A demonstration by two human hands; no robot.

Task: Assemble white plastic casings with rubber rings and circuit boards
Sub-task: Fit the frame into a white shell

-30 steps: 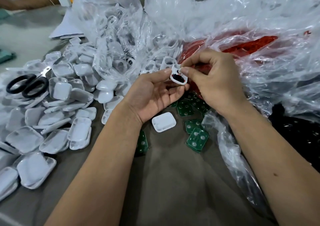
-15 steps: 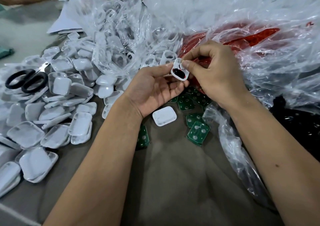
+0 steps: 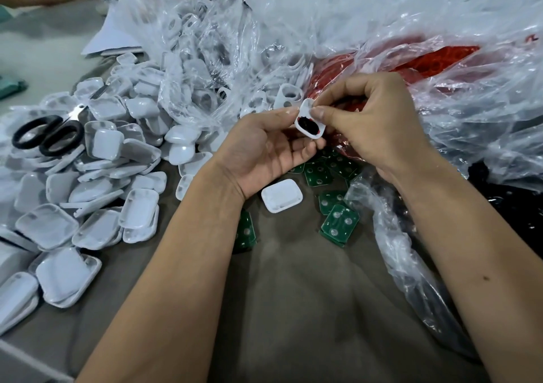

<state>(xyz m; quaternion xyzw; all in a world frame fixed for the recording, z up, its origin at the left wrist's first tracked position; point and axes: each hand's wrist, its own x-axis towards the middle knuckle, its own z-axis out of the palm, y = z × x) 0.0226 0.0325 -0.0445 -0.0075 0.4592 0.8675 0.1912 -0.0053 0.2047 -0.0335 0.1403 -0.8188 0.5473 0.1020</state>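
White casing [image 3: 310, 122]: held above the counter [image 3: 293, 309] between both hands, open face toward the camera, long axis slanting from upper left to lower right. A dark insert with a red rubber ring edge sits in its cavity.
Left hand [image 3: 264, 150]: palm up, fingertips supporting the casing from beneath and left.
Right hand [image 3: 373, 124]: curled, thumb and forefinger pinching the casing's upper right rim.
Circuit boards [image 3: 338, 221]: green, loose on the counter directly below; the right hand appears the nearer for picking one.
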